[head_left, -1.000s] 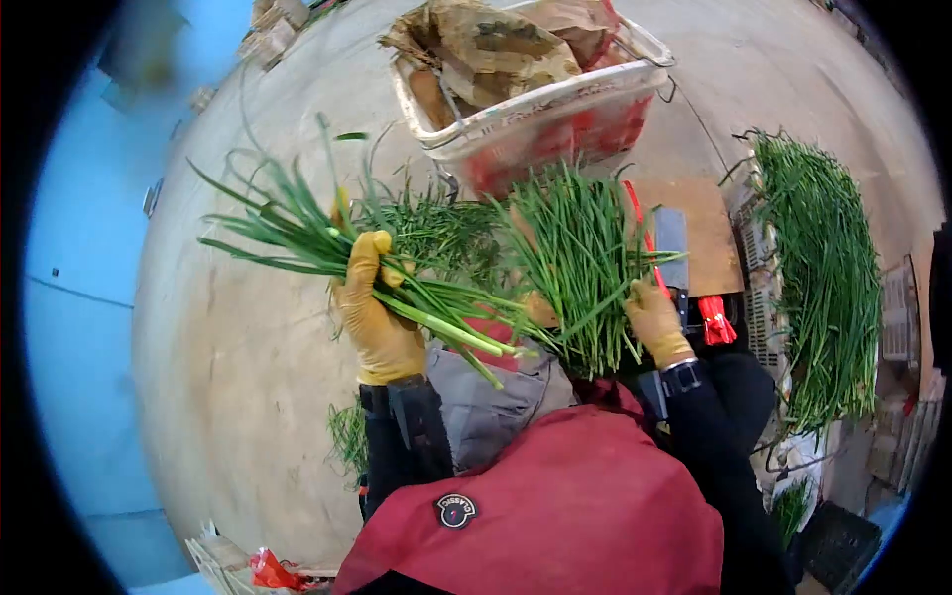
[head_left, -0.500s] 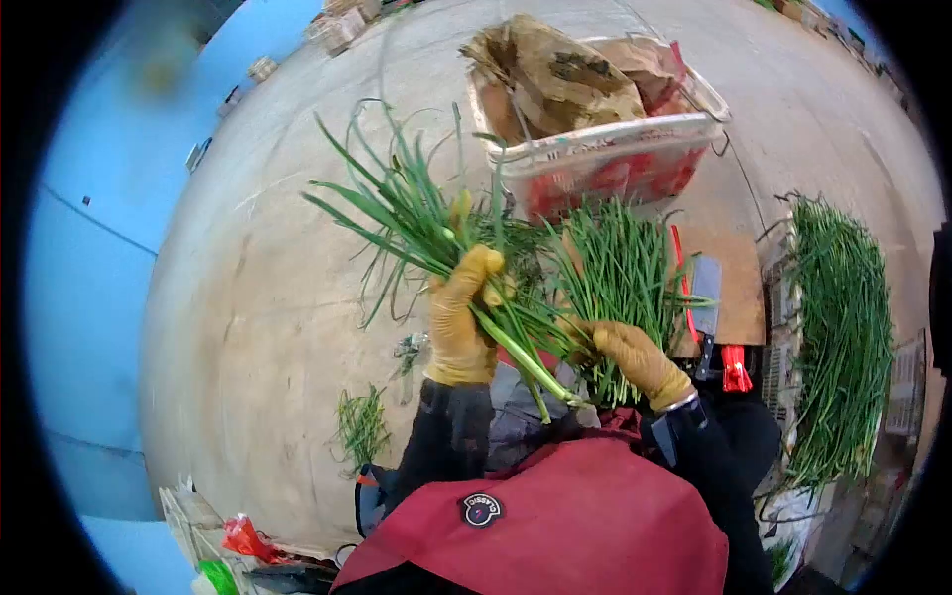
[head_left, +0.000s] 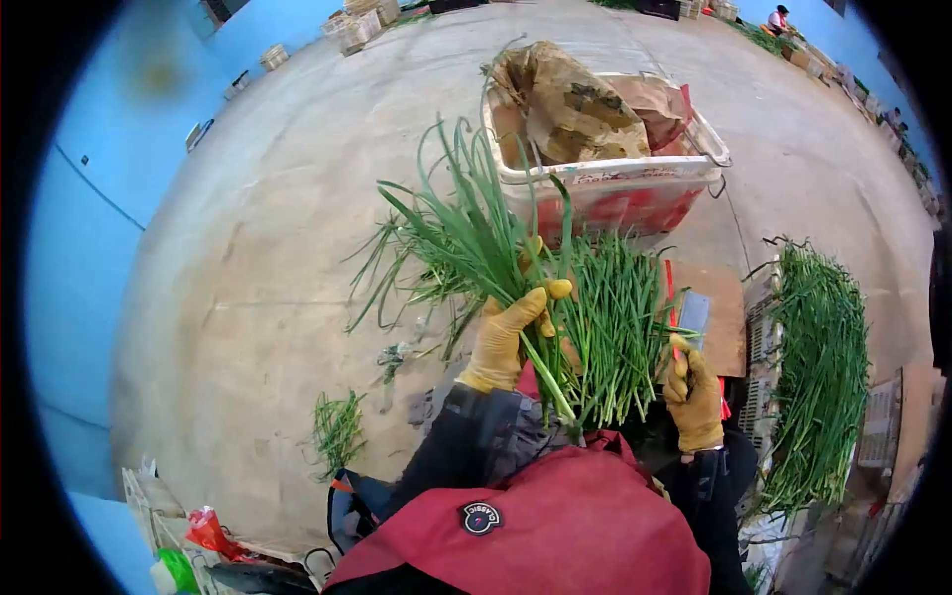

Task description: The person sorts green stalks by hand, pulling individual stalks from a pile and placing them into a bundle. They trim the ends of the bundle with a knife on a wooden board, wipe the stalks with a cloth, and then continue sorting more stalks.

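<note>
In the head view, a bunch of chive-like greens (head_left: 476, 233) is held by the gloved left hand (head_left: 499, 342), with thumb and fingers closed around the stalks. The leaves are fanned toward the far left, and the pale stem ends are pointed toward the near side, above the lap. Just right of this bunch, a pile of cut greens (head_left: 615, 337) is laid with its stems toward the wearer. The gloved right hand (head_left: 694, 402) is placed right of the pile, by the near part of a brown board (head_left: 729, 307); its fingers are curled inward and bunched together, but whether anything is pinched cannot be told. On the board, a cleaver (head_left: 694, 315) is seen beside a red strip (head_left: 670, 288). Farther right, a white crate (head_left: 762, 332) is heaped with long greens (head_left: 818, 377). On the far side, a crumpled brown sack (head_left: 570, 109) is held in a white tub (head_left: 595, 176), on whose rim dark marks cannot be read. On the red apron (head_left: 555, 526), "CLASSIC" can be read on a round dark badge (head_left: 480, 518), turned upside down to the camera.
</note>
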The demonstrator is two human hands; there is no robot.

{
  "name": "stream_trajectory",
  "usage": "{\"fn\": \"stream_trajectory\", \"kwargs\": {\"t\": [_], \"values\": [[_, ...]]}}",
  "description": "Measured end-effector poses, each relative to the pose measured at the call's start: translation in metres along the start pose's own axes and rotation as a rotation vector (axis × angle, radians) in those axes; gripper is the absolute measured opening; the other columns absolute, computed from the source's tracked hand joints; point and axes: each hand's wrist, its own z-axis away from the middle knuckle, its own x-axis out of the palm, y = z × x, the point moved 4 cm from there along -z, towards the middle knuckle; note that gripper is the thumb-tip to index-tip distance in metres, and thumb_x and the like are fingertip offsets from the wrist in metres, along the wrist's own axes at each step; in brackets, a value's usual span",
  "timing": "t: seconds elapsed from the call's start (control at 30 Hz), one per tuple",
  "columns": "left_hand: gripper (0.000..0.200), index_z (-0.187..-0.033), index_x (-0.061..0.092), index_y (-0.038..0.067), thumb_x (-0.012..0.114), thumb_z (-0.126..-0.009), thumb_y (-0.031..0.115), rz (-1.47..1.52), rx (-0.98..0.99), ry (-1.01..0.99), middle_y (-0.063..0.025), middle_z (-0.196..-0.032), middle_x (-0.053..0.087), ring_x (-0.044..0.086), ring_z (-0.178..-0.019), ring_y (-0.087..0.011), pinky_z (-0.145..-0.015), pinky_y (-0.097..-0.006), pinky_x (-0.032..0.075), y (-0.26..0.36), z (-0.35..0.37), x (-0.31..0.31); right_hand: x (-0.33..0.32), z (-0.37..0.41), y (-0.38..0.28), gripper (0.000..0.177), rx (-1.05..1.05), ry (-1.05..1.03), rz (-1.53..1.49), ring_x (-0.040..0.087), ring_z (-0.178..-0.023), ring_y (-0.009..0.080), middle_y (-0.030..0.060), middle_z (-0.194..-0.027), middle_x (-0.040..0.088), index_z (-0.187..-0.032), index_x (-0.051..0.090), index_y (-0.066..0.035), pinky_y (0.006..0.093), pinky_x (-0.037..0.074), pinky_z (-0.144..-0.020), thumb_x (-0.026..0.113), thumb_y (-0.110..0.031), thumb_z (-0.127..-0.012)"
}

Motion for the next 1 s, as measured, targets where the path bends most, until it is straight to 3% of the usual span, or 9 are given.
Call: {"fn": "stream_trajectory", "kwargs": {"t": [0.1,0.13,0.2,0.33,0.43,0.57,0.63,0.87,1.0], "values": [[0.060,-0.143,0.040,0.009,0.066,-0.089,0.009,-0.005,-0.063,-0.021,-0.0131,-0.099,0.070,0.060,-0.063,-0.0114,-0.061,-0.0235,0.051,-0.021,-0.001,0.008,0.052,-0.011,-0.012,0.033,-0.087,0.039,0.112,0.049,-0.064,0.0128,0.0014,-0.079,0.052,-0.116,0.060,-0.001,0.0259,0.041,-0.057,0.058,-0.020,-0.089],[0.060,-0.143,0.040,0.008,0.066,-0.089,0.009,-0.024,-0.085,-0.039,-0.0132,-0.099,0.070,0.060,-0.064,-0.0111,-0.061,-0.0234,0.050,-0.025,0.000,0.013,0.061,-0.020,-0.013,0.030,-0.040,-0.022,0.005,0.054,-0.068,0.0165,0.0073,-0.083,0.058,-0.113,0.061,0.002,0.0289,0.045,-0.061,0.056,-0.010,-0.086],[0.060,-0.143,0.041,0.006,0.065,-0.088,0.008,-0.066,-0.126,-0.072,-0.0132,-0.098,0.070,0.059,-0.066,-0.0105,-0.061,-0.0232,0.049,-0.031,0.003,0.022,0.093,-0.036,-0.020,0.028,-0.009,-0.158,0.076,0.050,-0.060,0.0129,0.0080,-0.084,0.060,-0.107,0.063,0.002,0.0253,0.041,-0.054,0.056,-0.008,-0.082],[0.065,-0.143,0.040,0.006,0.065,-0.083,0.004,-0.136,-0.191,-0.067,-0.0091,-0.095,0.070,0.060,-0.065,-0.0103,-0.059,-0.0221,0.050,-0.035,0.012,0.037,0.140,-0.062,-0.026,0.027,-0.034,-0.004,0.456,0.041,-0.046,0.0071,0.0008,-0.070,0.058,-0.099,0.067,-0.001,0.0195,0.030,-0.042,0.057,-0.026,-0.094],[0.056,-0.138,0.044,0.002,0.064,-0.086,0.006,-0.069,-0.184,-0.098,-0.0123,-0.100,0.069,0.062,-0.070,-0.0110,-0.058,-0.0215,0.048,-0.039,0.013,0.034,0.131,-0.090,-0.006,0.034,0.136,-0.049,0.470,0.043,-0.045,0.0058,-0.0013,-0.065,0.057,-0.095,0.067,-0.004,0.0194,0.029,-0.040,0.057,-0.037,-0.096],[0.052,-0.135,0.047,0.000,0.064,-0.086,0.007,0.026,-0.189,-0.041,-0.0139,-0.100,0.070,0.063,-0.070,-0.0111,-0.057,-0.0206,0.047,-0.035,0.019,0.033,0.132,-0.097,0.008,0.030,0.138,-0.006,0.468,0.051,-0.050,0.0071,0.0017,-0.069,0.063,-0.094,0.067,-0.005,0.0193,0.031,-0.041,0.057,-0.034,-0.097],[0.057,-0.137,0.043,-0.001,0.064,-0.085,0.006,0.035,-0.230,-0.118,-0.0163,-0.107,0.065,0.065,-0.080,-0.0167,-0.062,-0.0260,0.052,-0.038,0.016,0.023,0.136,-0.096,0.017,0.029,0.147,-0.040,0.416,0.055,-0.052,0.0088,0.0038,-0.075,0.066,-0.095,0.067,-0.005,0.0186,0.033,-0.042,0.058,-0.032,-0.097],[0.065,-0.140,0.041,0.000,0.065,-0.080,0.001,0.027,-0.319,-0.222,-0.0180,-0.097,0.066,0.066,-0.089,-0.0209,-0.077,-0.0293,0.053,-0.039,0.022,0.002,0.139,-0.087,0.013,0.019,-0.042,0.019,0.192,0.061,-0.061,0.0105,0.0056,-0.087,0.069,-0.096,0.068,-0.001,0.0196,0.041,-0.047,0.061,-0.018,-0.094],[0.068,-0.140,0.044,0.000,0.065,-0.076,-0.001,0.069,-0.331,-0.083,-0.0128,-0.091,0.064,0.062,-0.079,-0.0170,-0.076,-0.0259,0.050,-0.044,0.030,0.008,0.115,-0.092,0.016,0.020,-0.205,0.112,0.276,0.050,-0.054,0.0067,0.0028,-0.079,0.066,-0.097,0.070,-0.002,0.0193,0.036,-0.046,0.061,-0.020,-0.094]]}}
